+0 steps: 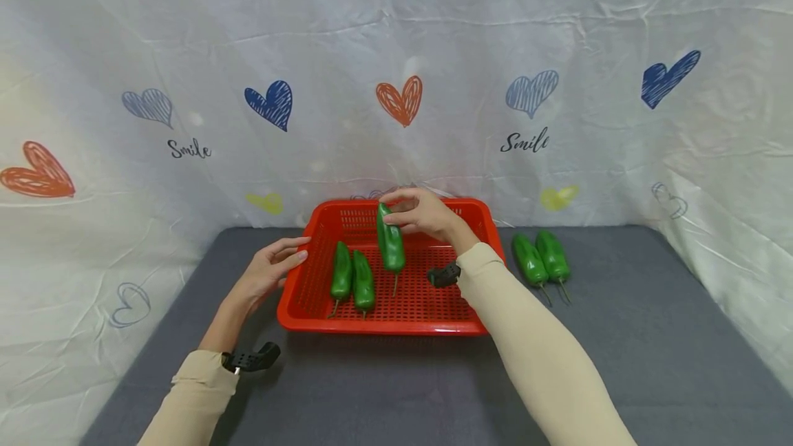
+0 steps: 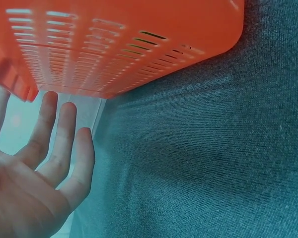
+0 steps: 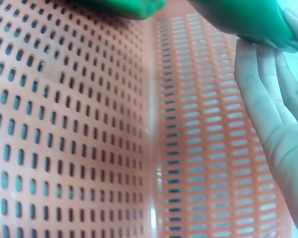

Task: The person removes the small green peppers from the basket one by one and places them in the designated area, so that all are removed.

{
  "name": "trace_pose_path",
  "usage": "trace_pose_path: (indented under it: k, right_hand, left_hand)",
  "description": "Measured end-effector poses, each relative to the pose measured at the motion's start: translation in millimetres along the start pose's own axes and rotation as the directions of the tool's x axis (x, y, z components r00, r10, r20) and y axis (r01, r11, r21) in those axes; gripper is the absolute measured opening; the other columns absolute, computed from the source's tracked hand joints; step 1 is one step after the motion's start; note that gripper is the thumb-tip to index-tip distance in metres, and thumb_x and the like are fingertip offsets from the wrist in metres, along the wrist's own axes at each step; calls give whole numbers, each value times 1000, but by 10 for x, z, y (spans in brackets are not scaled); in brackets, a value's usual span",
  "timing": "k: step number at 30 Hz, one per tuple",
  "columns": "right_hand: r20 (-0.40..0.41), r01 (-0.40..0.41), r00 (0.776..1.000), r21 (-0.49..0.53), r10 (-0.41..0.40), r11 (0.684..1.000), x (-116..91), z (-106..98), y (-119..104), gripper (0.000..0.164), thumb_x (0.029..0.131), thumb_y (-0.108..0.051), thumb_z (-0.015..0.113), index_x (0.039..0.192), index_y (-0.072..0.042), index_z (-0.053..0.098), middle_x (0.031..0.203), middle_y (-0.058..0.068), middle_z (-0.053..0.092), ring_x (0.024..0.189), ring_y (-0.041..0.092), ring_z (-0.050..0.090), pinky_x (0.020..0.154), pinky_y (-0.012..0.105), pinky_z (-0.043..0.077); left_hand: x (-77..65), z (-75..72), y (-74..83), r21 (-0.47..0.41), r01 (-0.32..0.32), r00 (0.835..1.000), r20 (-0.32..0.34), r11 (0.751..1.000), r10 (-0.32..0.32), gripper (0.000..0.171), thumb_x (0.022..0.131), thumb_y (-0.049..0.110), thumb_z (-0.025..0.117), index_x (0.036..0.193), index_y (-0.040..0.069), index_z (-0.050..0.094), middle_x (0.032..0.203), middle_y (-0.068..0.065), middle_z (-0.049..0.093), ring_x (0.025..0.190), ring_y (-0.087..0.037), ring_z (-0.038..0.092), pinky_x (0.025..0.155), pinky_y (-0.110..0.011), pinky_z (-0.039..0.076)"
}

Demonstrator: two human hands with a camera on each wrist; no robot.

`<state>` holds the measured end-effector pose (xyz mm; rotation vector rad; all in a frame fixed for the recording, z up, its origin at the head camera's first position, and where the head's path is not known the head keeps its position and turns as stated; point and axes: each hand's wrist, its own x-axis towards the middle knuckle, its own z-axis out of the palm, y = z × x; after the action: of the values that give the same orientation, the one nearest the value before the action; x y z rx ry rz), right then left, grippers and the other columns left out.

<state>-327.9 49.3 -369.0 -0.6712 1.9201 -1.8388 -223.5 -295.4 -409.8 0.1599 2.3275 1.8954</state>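
Note:
My right hand (image 1: 427, 215) pinches a green chili pepper (image 1: 391, 243) near its tip, over the red plastic basket (image 1: 396, 327). The pepper hangs with its stem pointing down. In the right wrist view the fingers (image 3: 258, 94) lie along the held pepper (image 3: 253, 20). Two more green peppers (image 1: 341, 272) lie side by side in the left part of the basket. My left hand (image 1: 270, 267) is at the basket's left rim, fingers extended. In the left wrist view that hand (image 2: 44, 163) shows its palm and spread fingers beside the basket's slotted wall (image 2: 139, 44).
Two green peppers (image 1: 542, 260) lie together on the grey tablecloth (image 1: 626, 336), just right of the basket. Behind the table hangs a white curtain (image 1: 334, 33) printed with hearts and the word Smile.

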Motion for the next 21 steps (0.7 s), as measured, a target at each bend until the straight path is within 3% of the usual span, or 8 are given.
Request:
trace_pose_path:
  k: [6, 21]
  right_hand:
    - [19, 10, 1000, -15, -9, 1000, -54, -57, -124, 50, 94, -6, 74, 141, 0, 58, 132, 13, 61, 114, 33, 61, 88, 49, 55]
    - [19, 44, 999, 10, -44, 999, -160, -175, -354, 41, 93, 1, 73, 134, 0, 63, 130, 19, 62, 109, 35, 63, 83, 56, 56]
  left_hand:
    - [-12, -7, -5, 16, -10, 1000, 3, 1000, 10, 56, 101, 29, 67, 150, 6, 48, 141, -22, 51, 118, -27, 59, 87, -47, 56]
    - [-6, 0, -10, 17, -18, 1000, 7, 1000, 18, 56, 102, 29, 66, 150, 6, 48, 140, -21, 52, 117, -25, 60, 87, -46, 56]
